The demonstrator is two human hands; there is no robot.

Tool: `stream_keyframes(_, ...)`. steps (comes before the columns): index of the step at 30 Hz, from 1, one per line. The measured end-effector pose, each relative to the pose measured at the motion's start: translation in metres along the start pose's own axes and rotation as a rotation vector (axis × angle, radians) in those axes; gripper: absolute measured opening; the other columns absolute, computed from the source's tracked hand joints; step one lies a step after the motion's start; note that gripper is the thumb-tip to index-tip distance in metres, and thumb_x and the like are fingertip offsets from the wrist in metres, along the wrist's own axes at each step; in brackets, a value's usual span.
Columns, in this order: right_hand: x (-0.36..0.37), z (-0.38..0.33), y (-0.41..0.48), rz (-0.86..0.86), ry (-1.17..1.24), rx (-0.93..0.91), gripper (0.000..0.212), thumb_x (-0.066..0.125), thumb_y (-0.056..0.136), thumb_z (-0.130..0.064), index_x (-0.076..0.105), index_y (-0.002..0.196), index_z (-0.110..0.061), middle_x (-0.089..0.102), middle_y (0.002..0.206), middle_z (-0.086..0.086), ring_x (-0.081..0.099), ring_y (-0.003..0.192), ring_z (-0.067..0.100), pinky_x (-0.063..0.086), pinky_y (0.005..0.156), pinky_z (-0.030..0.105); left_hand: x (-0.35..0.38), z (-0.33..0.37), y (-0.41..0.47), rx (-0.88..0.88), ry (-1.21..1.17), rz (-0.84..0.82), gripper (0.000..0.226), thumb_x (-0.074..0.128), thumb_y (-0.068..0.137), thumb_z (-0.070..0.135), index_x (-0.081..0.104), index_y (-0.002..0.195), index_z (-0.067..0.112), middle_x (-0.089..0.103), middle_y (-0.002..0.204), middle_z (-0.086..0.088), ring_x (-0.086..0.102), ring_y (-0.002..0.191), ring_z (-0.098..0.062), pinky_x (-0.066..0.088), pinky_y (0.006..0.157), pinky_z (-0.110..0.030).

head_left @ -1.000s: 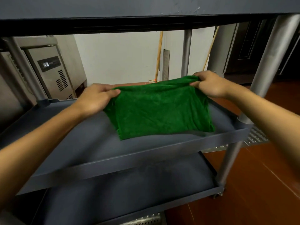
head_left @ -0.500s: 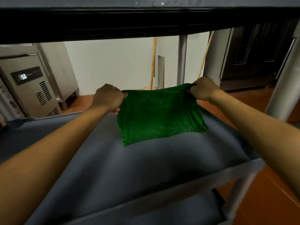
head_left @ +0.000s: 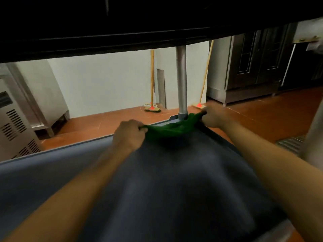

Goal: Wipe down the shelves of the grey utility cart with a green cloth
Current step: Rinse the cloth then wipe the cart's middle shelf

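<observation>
The green cloth (head_left: 172, 128) lies stretched and low at the far right corner of the grey cart's middle shelf (head_left: 174, 180). My left hand (head_left: 130, 132) grips its left end with closed fingers. My right hand (head_left: 214, 116) grips its right end, just past the shelf's far right rim. Both forearms reach across the shelf. The cart's upper shelf (head_left: 122, 23) hangs dark right above my view. The cloth's far edge rests against the base of the cart's metal post (head_left: 181, 84).
Two brooms (head_left: 152, 95) lean on the white wall beyond the cart. A steel appliance (head_left: 15, 123) stands at the left, a dark cabinet (head_left: 253, 63) at the right. Orange floor tiles surround the cart, with a floor grate (head_left: 291, 142) on the right.
Both hands have pushed the cloth from the shelf's middle to its far right corner. The cloth now looks flatter and narrower. My view has moved lower and further in under the upper shelf.
</observation>
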State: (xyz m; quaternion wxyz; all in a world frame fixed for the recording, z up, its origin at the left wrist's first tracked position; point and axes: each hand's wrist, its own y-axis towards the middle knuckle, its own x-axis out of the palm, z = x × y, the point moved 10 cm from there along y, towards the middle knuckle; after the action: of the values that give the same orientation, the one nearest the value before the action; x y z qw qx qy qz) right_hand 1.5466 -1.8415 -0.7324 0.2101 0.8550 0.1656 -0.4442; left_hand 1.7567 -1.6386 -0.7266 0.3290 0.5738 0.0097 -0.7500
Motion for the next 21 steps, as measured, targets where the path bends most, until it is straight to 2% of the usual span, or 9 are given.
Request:
stream_keyframes(3, 0.035, 0.019, -0.011, -0.087, -0.118, -0.032, 0.018, 0.053, 0.085, -0.005, 0.063, 0.088, -0.020, 0.062, 0.097, 0.006, 0.057, 0.094, 0.027, 0.051, 0.088, 0.042, 0.051, 0.004, -0.022, 0.069, 0.113, -0.187, 0.020, 0.055, 0.097, 0.032, 0.069, 0.104, 0.019, 0.070, 0.098, -0.005, 0.063, 0.086, -0.021, 0.051, 0.077, -0.033)
stream_keyframes(7, 0.046, 0.014, -0.019, -0.053, -0.279, -0.128, 0.027, 0.053, 0.090, -0.012, 0.065, 0.112, -0.022, 0.065, 0.109, 0.009, 0.058, 0.102, 0.030, 0.047, 0.094, 0.041, 0.054, 0.009, -0.034, 0.160, 0.154, -0.144, 0.021, 0.051, 0.099, 0.032, 0.067, 0.099, 0.018, 0.067, 0.090, -0.004, 0.061, 0.081, -0.022, 0.051, 0.075, -0.034)
stream_keyframes(10, 0.045, 0.007, -0.025, -0.062, -0.424, -0.161, 0.026, 0.049, 0.094, -0.018, 0.066, 0.113, -0.025, 0.066, 0.108, 0.006, 0.056, 0.107, 0.029, 0.039, 0.102, 0.042, 0.052, 0.006, -0.037, 0.154, 0.131, -0.184, 0.021, 0.051, 0.099, 0.033, 0.065, 0.097, 0.017, 0.061, 0.083, -0.002, 0.058, 0.077, -0.020, 0.053, 0.075, -0.035)
stream_keyframes(14, 0.041, 0.009, -0.033, -0.111, -0.402, -0.096, 0.023, 0.049, 0.095, -0.017, 0.068, 0.108, -0.020, 0.066, 0.104, 0.008, 0.059, 0.098, 0.027, 0.048, 0.096, 0.041, 0.052, 0.005, -0.044, 0.149, 0.101, -0.211, 0.017, 0.052, 0.099, 0.032, 0.060, 0.091, 0.018, 0.057, 0.080, -0.001, 0.059, 0.078, -0.023, 0.054, 0.078, -0.039)
stream_keyframes(17, 0.039, 0.013, -0.042, -0.118, -0.398, -0.064, 0.026, 0.050, 0.094, -0.016, 0.067, 0.113, -0.021, 0.065, 0.109, 0.009, 0.060, 0.102, 0.030, 0.050, 0.094, 0.043, 0.052, 0.004, -0.050, 0.131, 0.094, -0.239, 0.017, 0.054, 0.098, 0.032, 0.052, 0.084, 0.024, 0.058, 0.082, -0.002, 0.062, 0.082, -0.026, 0.054, 0.078, -0.040)
stream_keyframes(21, 0.039, 0.021, -0.054, -0.156, -0.301, -0.003, 0.029, 0.051, 0.093, -0.013, 0.065, 0.118, -0.019, 0.065, 0.110, 0.009, 0.061, 0.099, 0.028, 0.053, 0.091, 0.044, 0.051, -0.001, -0.061, 0.098, 0.100, -0.264, 0.015, 0.052, 0.099, 0.031, 0.050, 0.085, 0.026, 0.061, 0.089, -0.006, 0.062, 0.085, -0.027, 0.053, 0.078, -0.039)
